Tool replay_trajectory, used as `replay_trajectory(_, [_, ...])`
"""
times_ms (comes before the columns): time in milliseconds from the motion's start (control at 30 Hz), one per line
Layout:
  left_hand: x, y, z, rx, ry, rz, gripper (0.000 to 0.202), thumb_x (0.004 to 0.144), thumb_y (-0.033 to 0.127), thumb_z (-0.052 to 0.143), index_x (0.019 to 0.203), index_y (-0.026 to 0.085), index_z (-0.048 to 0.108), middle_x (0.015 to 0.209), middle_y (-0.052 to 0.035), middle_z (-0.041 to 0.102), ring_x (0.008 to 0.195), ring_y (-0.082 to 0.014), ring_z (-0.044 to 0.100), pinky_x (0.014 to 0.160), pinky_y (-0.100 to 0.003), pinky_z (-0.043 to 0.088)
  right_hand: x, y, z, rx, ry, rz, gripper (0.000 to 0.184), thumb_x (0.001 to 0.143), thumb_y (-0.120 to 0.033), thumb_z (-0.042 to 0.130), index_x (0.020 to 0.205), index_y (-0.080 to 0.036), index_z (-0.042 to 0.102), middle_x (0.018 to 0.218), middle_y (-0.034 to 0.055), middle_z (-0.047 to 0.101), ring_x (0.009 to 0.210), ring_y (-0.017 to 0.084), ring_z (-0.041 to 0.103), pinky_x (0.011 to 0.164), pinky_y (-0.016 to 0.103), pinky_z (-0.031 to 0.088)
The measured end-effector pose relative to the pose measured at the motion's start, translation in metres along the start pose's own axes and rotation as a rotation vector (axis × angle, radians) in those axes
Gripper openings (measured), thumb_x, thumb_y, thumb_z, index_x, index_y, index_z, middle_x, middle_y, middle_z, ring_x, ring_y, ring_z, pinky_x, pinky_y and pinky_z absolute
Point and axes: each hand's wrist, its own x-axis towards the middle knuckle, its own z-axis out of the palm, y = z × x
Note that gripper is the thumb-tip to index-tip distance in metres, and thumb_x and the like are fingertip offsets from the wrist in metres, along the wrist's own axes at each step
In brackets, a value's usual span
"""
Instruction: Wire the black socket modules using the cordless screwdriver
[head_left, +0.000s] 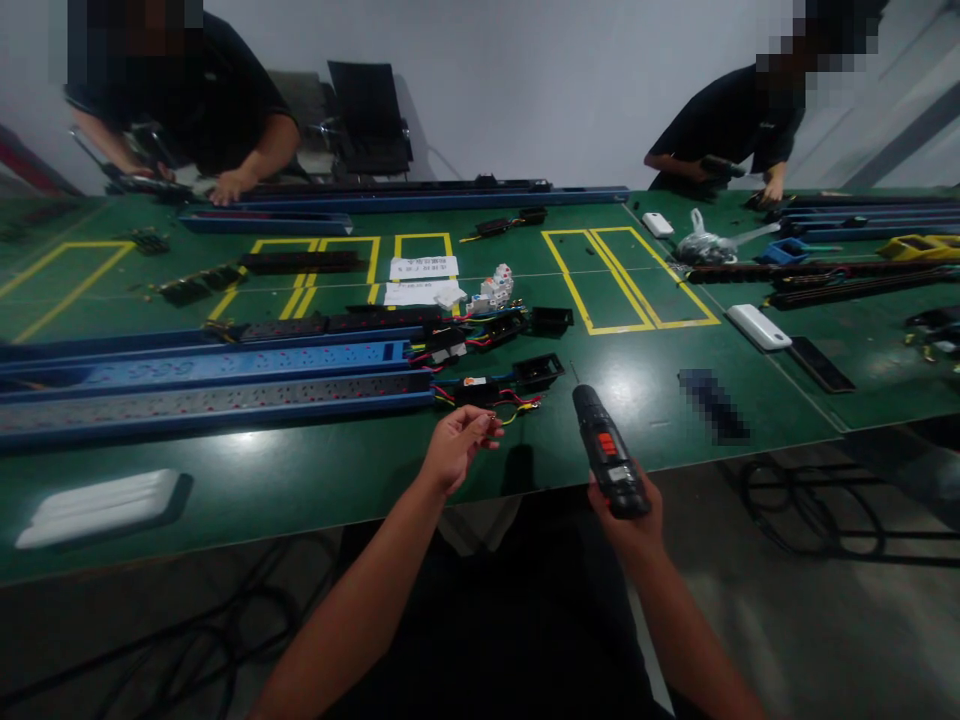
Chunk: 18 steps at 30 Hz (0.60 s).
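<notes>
Here, a drill (609,450) in the right hand (639,518)

Its fingers wrap it by the table's (337,470) near edge. The left hand (456,447) pinches its fingers on a small part (493,420), too blurred to name, beside the nearest blue rail's (225,402) wires (519,409).

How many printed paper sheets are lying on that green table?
2: a farther sheet and a nearer sheet just in front of it, both left of the white pile.

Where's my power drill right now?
In the head view, the black power drill is right of centre, held in your right hand over the near edge of the green table, with your left hand to its left.
</notes>
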Motion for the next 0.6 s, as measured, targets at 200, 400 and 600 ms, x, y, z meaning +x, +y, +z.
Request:
replay_trajectory(200, [0.003,0.003,-0.001,-0.084,0.049,0.005,0.043,0.081,0.054,0.091,0.096,0.022,0.067,0.098,-0.0027,0.078,0.089,-0.0158,0.078,0.076,-0.026,0.062,-0.009,-0.032,-0.011,0.452,-0.289,0.010,0.033,0.094,-0.060,0.069,0.097,-0.027,0.069,0.079,0.0064,0.065,0.072,0.026,0.065,0.075,0.050,0.059])
replay_trajectory(400, [0.000,0.009,-0.006,-0.152,0.014,0.016,0.039,0.085,0.046,0.091,0.102,0.019,0.067,0.099,-0.0056,0.080,0.092,-0.0185,0.080,0.073,-0.024,0.063,-0.008,-0.026,-0.009,0.596,-0.339,0.029,0.034,0.092,-0.055,0.076,0.097,-0.022,0.070,0.072,0.0032,0.063,0.062,0.019,0.060,0.064,0.041,0.057])
replay_trajectory(600, [-0.002,0.008,-0.005,-0.228,0.023,0.009,0.036,0.087,0.043,0.089,0.101,0.017,0.068,0.093,-0.0056,0.079,0.086,-0.0173,0.080,0.074,-0.023,0.065,-0.008,-0.018,-0.006,0.634,-0.350,0.035,0.029,0.094,-0.047,0.077,0.095,-0.019,0.072,0.071,0.0023,0.064,0.061,0.017,0.062,0.063,0.036,0.059])
